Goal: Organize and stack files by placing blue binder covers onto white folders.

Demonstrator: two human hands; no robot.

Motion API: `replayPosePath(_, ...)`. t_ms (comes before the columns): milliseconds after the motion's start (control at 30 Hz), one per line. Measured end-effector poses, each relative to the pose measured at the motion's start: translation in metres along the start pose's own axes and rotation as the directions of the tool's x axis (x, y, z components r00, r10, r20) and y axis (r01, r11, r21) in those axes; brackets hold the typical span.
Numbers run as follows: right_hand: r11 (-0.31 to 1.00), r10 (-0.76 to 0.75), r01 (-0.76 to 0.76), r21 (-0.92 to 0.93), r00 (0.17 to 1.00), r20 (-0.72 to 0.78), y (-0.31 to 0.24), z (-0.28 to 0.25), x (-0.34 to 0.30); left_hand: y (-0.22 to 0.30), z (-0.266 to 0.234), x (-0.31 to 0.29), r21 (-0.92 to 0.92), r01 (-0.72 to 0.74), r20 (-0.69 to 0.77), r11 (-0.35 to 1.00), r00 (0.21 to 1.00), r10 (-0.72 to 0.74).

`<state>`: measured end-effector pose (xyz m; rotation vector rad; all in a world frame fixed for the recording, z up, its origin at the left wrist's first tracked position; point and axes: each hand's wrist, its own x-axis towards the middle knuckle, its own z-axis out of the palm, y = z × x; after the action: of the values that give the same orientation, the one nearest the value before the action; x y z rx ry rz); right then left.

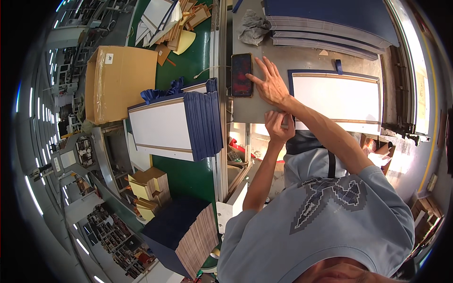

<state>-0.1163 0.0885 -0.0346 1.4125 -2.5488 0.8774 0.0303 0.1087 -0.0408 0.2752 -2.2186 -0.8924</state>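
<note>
On the grey worktable point(250, 111) lies a phone point(241, 87) in a dark case, its screen showing dark and reddish patches. My right hand point(272, 88) reaches over from the right with fingers spread. Its index fingertip is at the phone's screen. My left hand point(279, 127) is curled closed at the table's near edge, just below my right wrist; whatever its fingers hold, if anything, is hidden. Right of my hands lies a white panel point(337, 96) with a blue border, tan strips along two edges and a blue ribbon tab point(339, 66) at its far side.
Blue boards point(330, 16) are stacked at the far right, beside crumpled grey wrapping point(255, 27). Left, a green surface point(196, 59) carries fanned blue-and-white panels point(160, 122), a cardboard box point(127, 78) and loose offcuts point(186, 40). A tall dark-topped stack point(196, 243) stands lower left.
</note>
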Motion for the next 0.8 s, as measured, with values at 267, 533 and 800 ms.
replayPosePath(267,1.0,0.02,-0.02,-0.001,0.999,0.032,0.0004,0.001,-0.0002,-0.0005,0.0004,-0.0009,-0.014,0.009,-0.017,1.0,1.0,-0.009)
replayPosePath(533,1.0,0.006,-0.006,0.006,1.0,-0.001,0.0,0.0011,-0.0001,0.0002,-0.0002,0.0,-0.015,0.008,-0.026,1.0,1.0,-0.008)
replayPosePath(800,1.0,0.011,-0.01,-0.004,1.0,0.018,0.0003,0.0011,-0.0004,0.0016,-0.0004,0.0011,-0.026,0.006,-0.042,1.0,0.999,-0.007)
